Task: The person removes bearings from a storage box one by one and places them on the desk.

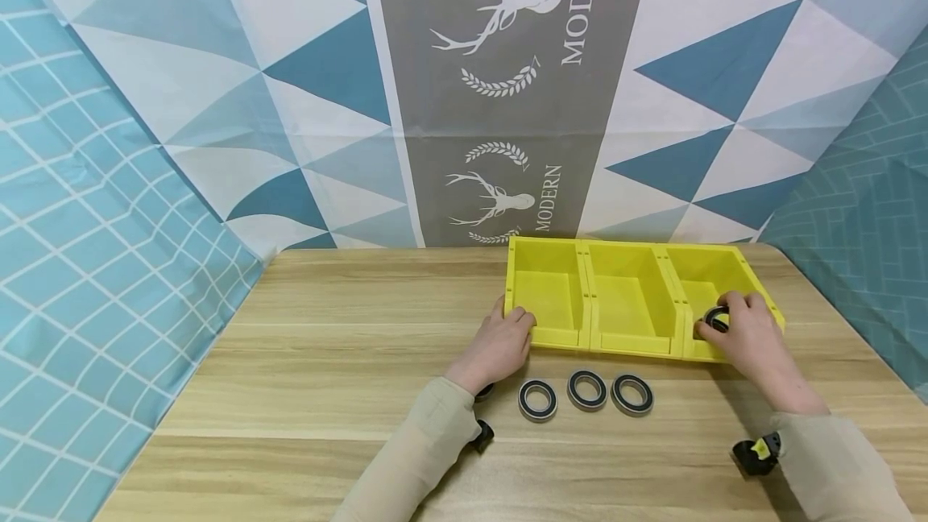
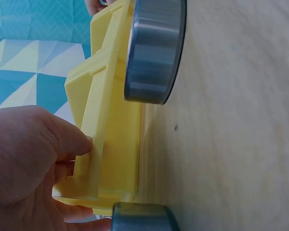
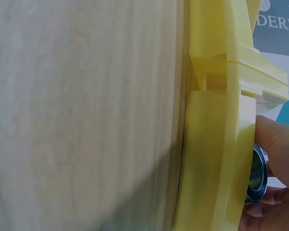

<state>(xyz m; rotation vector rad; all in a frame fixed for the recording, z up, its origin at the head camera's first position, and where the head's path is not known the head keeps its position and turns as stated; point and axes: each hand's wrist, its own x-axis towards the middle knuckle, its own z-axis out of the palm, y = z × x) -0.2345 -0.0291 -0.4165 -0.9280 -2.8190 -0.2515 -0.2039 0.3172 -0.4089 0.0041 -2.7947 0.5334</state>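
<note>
A yellow three-compartment bin [image 1: 631, 345] stands toward the back right of the table. My left hand [image 1: 500, 345] grips its front left corner, with the thumb over the front lip [image 2: 94, 159] in the left wrist view. Over the right compartment, my right hand [image 1: 750, 337] pinches a black-and-silver ball bearing [image 1: 716, 317]; in the right wrist view this bearing [image 3: 256, 175] shows just behind the bin's front wall. In front of the bin lie a left bearing [image 1: 537, 400], a middle bearing [image 1: 587, 390] and a right bearing [image 1: 632, 395]. Another bearing [image 1: 484, 393] is mostly hidden by my left wrist.
The wood-grain table [image 1: 326, 361] runs back to a patterned wall covering [image 1: 500, 103]. Blue tiled sheeting hangs on the left [image 1: 94, 264] and right [image 1: 863, 208]. A black wrist device [image 1: 756, 455] sits beside my right sleeve.
</note>
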